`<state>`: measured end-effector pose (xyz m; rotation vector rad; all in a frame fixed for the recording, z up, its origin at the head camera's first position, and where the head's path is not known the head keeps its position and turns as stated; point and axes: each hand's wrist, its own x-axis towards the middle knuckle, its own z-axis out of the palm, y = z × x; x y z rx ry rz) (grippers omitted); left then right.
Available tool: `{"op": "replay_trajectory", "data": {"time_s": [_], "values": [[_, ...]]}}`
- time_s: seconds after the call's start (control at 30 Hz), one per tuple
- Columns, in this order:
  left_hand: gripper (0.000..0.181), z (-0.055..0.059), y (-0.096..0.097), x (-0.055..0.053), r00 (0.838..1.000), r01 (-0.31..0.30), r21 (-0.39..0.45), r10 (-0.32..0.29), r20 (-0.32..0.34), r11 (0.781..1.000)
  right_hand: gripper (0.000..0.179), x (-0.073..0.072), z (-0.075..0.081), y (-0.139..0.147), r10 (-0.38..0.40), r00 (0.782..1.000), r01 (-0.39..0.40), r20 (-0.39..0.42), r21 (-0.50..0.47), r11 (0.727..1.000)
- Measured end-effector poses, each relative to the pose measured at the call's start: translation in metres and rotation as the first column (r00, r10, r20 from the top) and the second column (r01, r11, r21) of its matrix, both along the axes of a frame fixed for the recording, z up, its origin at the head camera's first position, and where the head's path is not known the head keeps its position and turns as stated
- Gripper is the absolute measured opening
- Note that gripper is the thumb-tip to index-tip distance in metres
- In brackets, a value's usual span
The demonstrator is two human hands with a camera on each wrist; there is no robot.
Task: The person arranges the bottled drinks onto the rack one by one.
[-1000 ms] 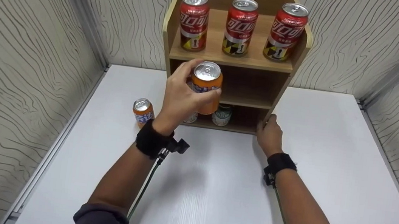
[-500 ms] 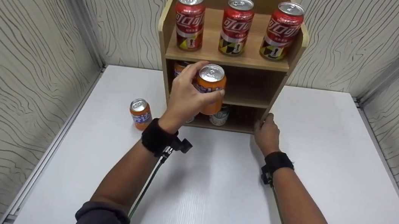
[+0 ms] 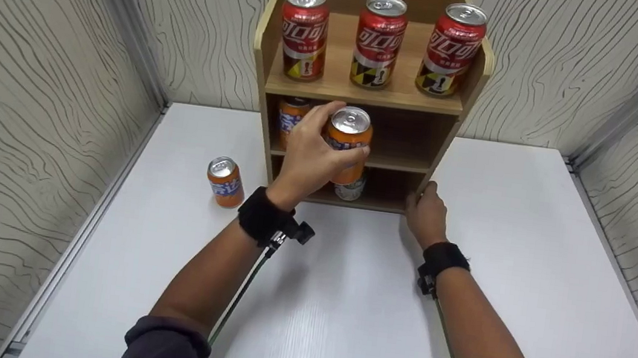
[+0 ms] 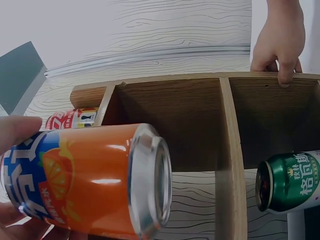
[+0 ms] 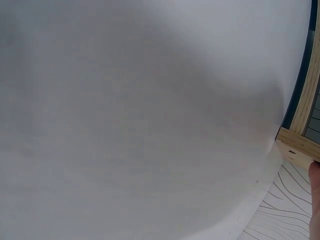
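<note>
In the head view my left hand [image 3: 315,157] grips an orange soda can [image 3: 351,174] upright in front of the middle level of a wooden shelf [image 3: 366,95]. The left wrist view shows this orange can [image 4: 100,175] close up, fingers and thumb around its lower part. On that middle level another orange can [image 3: 290,117] stands at the left, partly behind my hand. My right hand [image 3: 427,216] holds the lower right side edge of the shelf. Only a sliver of that hand [image 5: 315,195] shows in the right wrist view.
Three red cola cans [image 3: 378,43] stand in a row on the top level. A green and white can [image 4: 290,182] is on the bottom level. One more orange can [image 3: 226,183] stands on the white table [image 3: 370,307], left of the shelf.
My left hand has moved right with the orange can, uncovering the can at the left of the middle level. My right hand stays on the shelf's side.
</note>
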<state>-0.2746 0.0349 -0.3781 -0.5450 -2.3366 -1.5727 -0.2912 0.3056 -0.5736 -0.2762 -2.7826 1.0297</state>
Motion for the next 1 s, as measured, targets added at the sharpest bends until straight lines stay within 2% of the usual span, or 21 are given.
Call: {"op": "replay_trajectory", "data": {"time_s": [0.33, 0.63, 1.0], "values": [[0.074, -0.008, 0.008, -0.008, 1.000, 0.003, -0.024, -0.002, 0.007, 1.000, 0.037, 0.000, -0.001, -0.001, -0.013, 1.000, 0.013, -0.024, 0.014, 1.000], [0.075, -0.019, 0.014, -0.019, 0.998, -0.027, -0.022, 0.028, 0.049, 0.999, 0.039, 0.000, -0.001, -0.001, -0.019, 1.000, 0.019, -0.019, 0.009, 1.000], [0.077, -0.026, 0.019, -0.028, 0.997, -0.058, -0.040, 0.061, 0.057, 0.997, 0.034, 0.001, -0.001, -0.003, -0.016, 0.999, 0.017, -0.040, 0.018, 1.000]]}}
